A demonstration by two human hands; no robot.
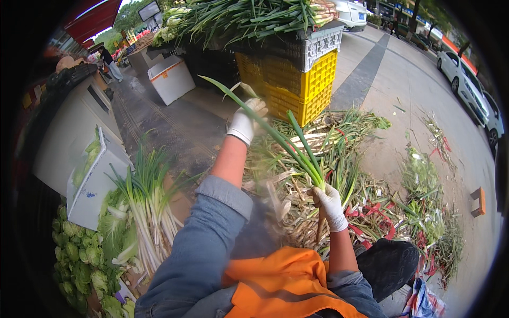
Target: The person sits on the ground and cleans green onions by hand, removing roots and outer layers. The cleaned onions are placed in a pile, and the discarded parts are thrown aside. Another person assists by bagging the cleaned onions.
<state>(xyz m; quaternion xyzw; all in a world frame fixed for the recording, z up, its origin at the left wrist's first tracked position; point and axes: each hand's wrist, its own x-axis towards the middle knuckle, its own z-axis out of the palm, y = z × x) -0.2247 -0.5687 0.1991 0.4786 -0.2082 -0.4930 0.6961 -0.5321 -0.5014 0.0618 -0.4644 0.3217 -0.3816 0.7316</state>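
Note:
My right hand (331, 206), in a white glove, grips a large green onion (316, 175) around its stalk. Its green leaves reach up and to the left, and the brownish lower end shows below the hand. My left hand (247, 119), also gloved, is raised farther forward with curled fingers, beside the longest leaf. A pale withered leaf (249, 90) sticks up from those fingers; blur hides the exact grip. Beneath both hands spreads a heap of dry onion leaves and husks (294, 228). Cleaner green onions (153, 226) lie in a pile to the left.
Stacked yellow crates (310, 95) stand ahead, under a load of green onions (246, 18). Lettuce heads (73, 254) and a white foam box (93, 190) are at the left. Red ribbons (373, 218) tangle in the scraps. Another person (109, 63) stands far left; parked cars (465, 83) line the right.

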